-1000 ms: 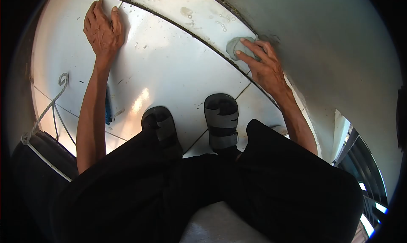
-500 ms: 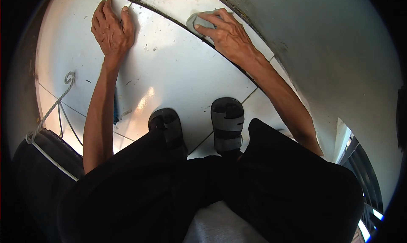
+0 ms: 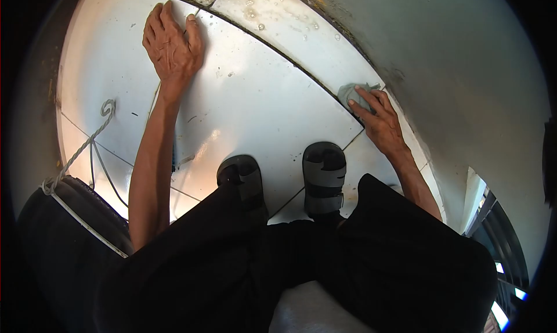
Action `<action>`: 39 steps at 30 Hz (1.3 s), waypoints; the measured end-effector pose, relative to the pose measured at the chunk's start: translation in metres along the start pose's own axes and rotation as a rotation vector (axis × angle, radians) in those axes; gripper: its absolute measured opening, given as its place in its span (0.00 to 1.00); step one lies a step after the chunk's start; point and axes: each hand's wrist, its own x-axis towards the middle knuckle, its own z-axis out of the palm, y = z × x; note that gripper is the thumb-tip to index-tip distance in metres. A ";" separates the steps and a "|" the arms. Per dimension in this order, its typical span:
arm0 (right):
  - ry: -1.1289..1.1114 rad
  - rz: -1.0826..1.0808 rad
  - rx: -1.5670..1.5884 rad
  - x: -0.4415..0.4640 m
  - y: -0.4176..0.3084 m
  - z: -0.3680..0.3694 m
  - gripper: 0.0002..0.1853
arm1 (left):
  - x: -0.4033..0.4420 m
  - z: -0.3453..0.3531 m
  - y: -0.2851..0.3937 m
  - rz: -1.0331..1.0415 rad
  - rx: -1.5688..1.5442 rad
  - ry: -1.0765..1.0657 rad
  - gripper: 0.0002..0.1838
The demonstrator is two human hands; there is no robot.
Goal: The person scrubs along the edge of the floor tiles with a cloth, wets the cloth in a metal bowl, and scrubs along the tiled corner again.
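My right hand [image 3: 382, 123] presses a folded grey cloth [image 3: 349, 94] against the white tile strip [image 3: 301, 34] along the base of the wall. Its fingers lie over the cloth, and part of the cloth is hidden beneath them. My left hand [image 3: 173, 47] rests on the white tiled floor [image 3: 249, 95], palm down with its fingers stretched out and holding nothing. Wet drops or suds show on the tile strip, up and to the left of the cloth. A dark joint runs between strip and floor.
At left stands a black bucket-like container [image 3: 75, 234] with a twisted rope [image 3: 87, 144] tied to its rim. My sandalled feet [image 3: 324, 176] are on the floor between my hands. A grey wall [image 3: 458, 77] curves along the right, with a dark ribbed object [image 3: 502, 234] at lower right.
My right hand has slid the cloth along the tile strip, rightward and closer to me. Wet drops show where it was. My left hand stays on the floor; the view has shifted slightly.
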 end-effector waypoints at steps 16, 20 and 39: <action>0.247 -0.107 0.324 0.294 -0.098 0.016 0.24 | 0.004 -0.009 0.002 -0.069 -0.038 -0.040 0.29; 0.308 -0.217 0.073 0.216 -0.068 0.003 0.21 | 0.003 -0.008 0.001 -0.063 -0.048 -0.025 0.29; 0.402 -0.111 -0.118 0.320 -0.099 0.027 0.21 | 0.006 -0.011 0.008 -0.101 -0.015 -0.066 0.30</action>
